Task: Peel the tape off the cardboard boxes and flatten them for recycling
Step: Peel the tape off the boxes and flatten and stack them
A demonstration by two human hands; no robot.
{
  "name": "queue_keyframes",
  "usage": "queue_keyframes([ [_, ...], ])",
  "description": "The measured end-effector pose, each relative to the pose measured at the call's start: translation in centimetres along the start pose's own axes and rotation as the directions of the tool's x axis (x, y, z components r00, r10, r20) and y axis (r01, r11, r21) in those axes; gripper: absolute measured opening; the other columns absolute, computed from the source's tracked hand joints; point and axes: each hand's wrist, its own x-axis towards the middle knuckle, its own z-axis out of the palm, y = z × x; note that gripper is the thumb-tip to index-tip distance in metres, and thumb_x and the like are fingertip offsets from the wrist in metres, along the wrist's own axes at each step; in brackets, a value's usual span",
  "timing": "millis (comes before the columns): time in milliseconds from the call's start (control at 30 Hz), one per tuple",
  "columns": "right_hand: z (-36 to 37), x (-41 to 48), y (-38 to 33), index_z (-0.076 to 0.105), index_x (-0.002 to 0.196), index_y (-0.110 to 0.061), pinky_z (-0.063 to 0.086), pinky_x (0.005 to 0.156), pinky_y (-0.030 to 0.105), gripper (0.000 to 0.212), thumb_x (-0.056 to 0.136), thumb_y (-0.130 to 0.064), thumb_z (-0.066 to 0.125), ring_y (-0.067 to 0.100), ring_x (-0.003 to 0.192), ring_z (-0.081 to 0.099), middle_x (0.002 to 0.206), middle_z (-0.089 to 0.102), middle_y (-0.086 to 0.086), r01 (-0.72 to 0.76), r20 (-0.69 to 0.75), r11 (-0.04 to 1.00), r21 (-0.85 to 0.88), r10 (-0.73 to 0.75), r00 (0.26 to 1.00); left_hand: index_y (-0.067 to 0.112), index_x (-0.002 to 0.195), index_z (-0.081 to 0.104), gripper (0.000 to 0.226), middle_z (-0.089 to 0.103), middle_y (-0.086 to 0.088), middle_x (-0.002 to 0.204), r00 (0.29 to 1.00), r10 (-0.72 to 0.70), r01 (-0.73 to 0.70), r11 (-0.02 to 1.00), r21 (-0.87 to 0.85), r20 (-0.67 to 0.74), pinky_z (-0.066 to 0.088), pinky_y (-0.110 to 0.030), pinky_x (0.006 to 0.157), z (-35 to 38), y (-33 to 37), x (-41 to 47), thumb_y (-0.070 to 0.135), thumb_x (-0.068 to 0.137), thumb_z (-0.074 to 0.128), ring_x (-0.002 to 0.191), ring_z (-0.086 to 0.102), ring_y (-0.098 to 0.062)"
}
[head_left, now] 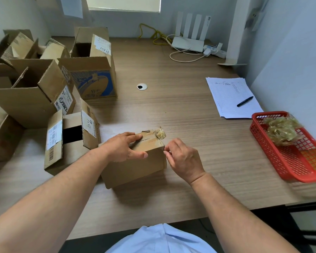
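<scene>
Progress: partway, by judgement. The box (135, 167) sits on the bench (171, 99) between both hands, closed and not flattened. Left hand (124, 147) grips its top, fingers across the lid, thumb on the near face. Right hand (182, 157) pinches at the box's right edge, seemingly a thin strip of tape (160, 133); too fine to confirm. That tape bunches glossy and yellowish at the corner just beyond the right hand. Crumpled wads (281, 130) lie in the red mesh basket (281, 161), well right of the right hand. Left of the left hand stand open boxes (31, 99): matte, corrugated, labelled, none flat.
</scene>
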Motion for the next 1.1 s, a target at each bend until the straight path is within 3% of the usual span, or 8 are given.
queue_keyframes([
  [300, -0.5, 1.4, -0.5, 0.053, 0.081, -0.008, 0.037, 0.048, 0.024, 0.026, 0.090, -0.028, 0.039, 0.016, 0.058, 0.046, 0.078, 0.053, 0.006, -0.170, -0.012, 0.984, 0.054, 0.171, 0.985, 0.040, 0.150, 0.025, 0.103, 0.022, 0.008, 0.157, 1.000, 0.014, -0.013, 0.999, 0.048, -0.009, 0.027, -0.039, 0.116, 0.1, 0.3, -0.3, 0.082, 0.061, 0.053, 0.142, 0.025, -0.019],
  [367, -0.9, 2.2, -0.8, 0.053, 0.089, -0.005, 0.040, 0.055, 0.030, 0.023, 0.096, -0.024, 0.043, 0.018, 0.064, 0.044, 0.082, 0.054, 0.007, -0.313, 0.062, 0.945, 0.090, 0.308, 0.949, 0.039, 0.151, 0.023, 0.096, 0.020, 0.008, 0.158, 0.998, 0.040, -0.035, 0.990, 0.135, -0.038, 0.022, -0.038, 0.117, 0.6, 0.5, -0.6, 0.078, 0.070, 0.057, 0.143, 0.022, -0.019],
  [500, -1.1, 3.8, -0.3, 0.054, 0.095, -0.007, 0.041, 0.067, 0.033, 0.015, 0.098, -0.020, 0.046, 0.022, 0.075, 0.054, 0.087, 0.061, 0.003, -0.691, 0.268, 0.671, 0.269, 0.637, 0.723, 0.040, 0.151, 0.019, 0.102, 0.014, 0.007, 0.160, 0.991, 0.100, -0.075, 0.964, 0.256, -0.089, 0.009, -0.038, 0.120, 2.5, 0.3, -1.9, 0.086, 0.064, 0.049, 0.146, 0.013, -0.018],
  [600, -0.9, 4.8, -0.5, 0.056, 0.080, -0.010, 0.047, 0.056, 0.029, 0.016, 0.093, -0.008, 0.046, 0.013, 0.059, 0.060, 0.079, 0.065, 0.005, -0.793, 0.416, 0.366, 0.487, 0.701, 0.579, 0.040, 0.151, 0.016, 0.109, 0.010, 0.006, 0.161, 0.985, 0.131, -0.093, 0.951, 0.294, -0.112, 0.003, -0.041, 0.120, 3.7, 0.0, -2.4, 0.090, 0.057, 0.040, 0.147, 0.009, -0.019],
  [733, -1.5, 4.9, -0.5, 0.065, 0.086, -0.010, 0.044, 0.058, 0.025, 0.016, 0.095, -0.012, 0.051, 0.012, 0.066, 0.057, 0.081, 0.065, 0.005, -0.790, 0.574, 0.189, 0.584, 0.592, 0.566, 0.038, 0.152, 0.015, 0.096, 0.007, 0.005, 0.161, 0.978, 0.149, -0.094, 0.942, 0.322, -0.149, 0.002, -0.042, 0.120, 4.1, 0.2, -2.6, 0.076, 0.074, 0.056, 0.147, 0.007, -0.020],
  [833, -1.9, 4.4, -0.4, 0.070, 0.102, -0.012, 0.043, 0.071, 0.025, 0.030, 0.097, -0.033, 0.049, 0.011, 0.082, 0.053, 0.098, 0.063, -0.001, -0.804, 0.620, 0.315, 0.504, 0.517, 0.590, 0.038, 0.152, 0.013, 0.096, 0.005, 0.004, 0.161, 0.977, 0.153, -0.096, 0.936, 0.338, -0.148, 0.001, -0.042, 0.120, 4.2, 0.2, -2.7, 0.077, 0.075, 0.055, 0.147, 0.006, -0.020],
  [967, -1.0, 3.5, -0.9, 0.064, 0.123, -0.025, 0.039, 0.095, 0.023, 0.037, 0.087, -0.036, 0.066, 0.010, 0.100, 0.045, 0.109, 0.039, -0.004, -0.659, 0.596, 0.721, 0.214, 0.438, 0.673, 0.038, 0.152, 0.012, 0.096, 0.005, 0.003, 0.161, 0.970, 0.166, -0.095, 0.931, 0.354, -0.176, -0.001, -0.042, 0.120, 4.7, 0.2, -2.8, 0.077, 0.075, 0.054, 0.147, 0.004, -0.020],
  [1100, -0.5, 3.0, -1.5, 0.061, 0.125, -0.027, 0.038, 0.095, 0.022, 0.038, 0.087, -0.032, 0.065, 0.013, 0.111, 0.044, 0.113, 0.031, -0.005, -0.600, 0.520, 0.789, 0.129, 0.461, 0.719, 0.040, 0.152, 0.008, 0.096, 0.002, 0.004, 0.161, 0.969, 0.162, -0.083, 0.927, 0.367, -0.189, -0.004, -0.042, 0.120, 5.3, 0.1, -3.1, 0.078, 0.075, 0.051, 0.148, 0.001, -0.019],
])
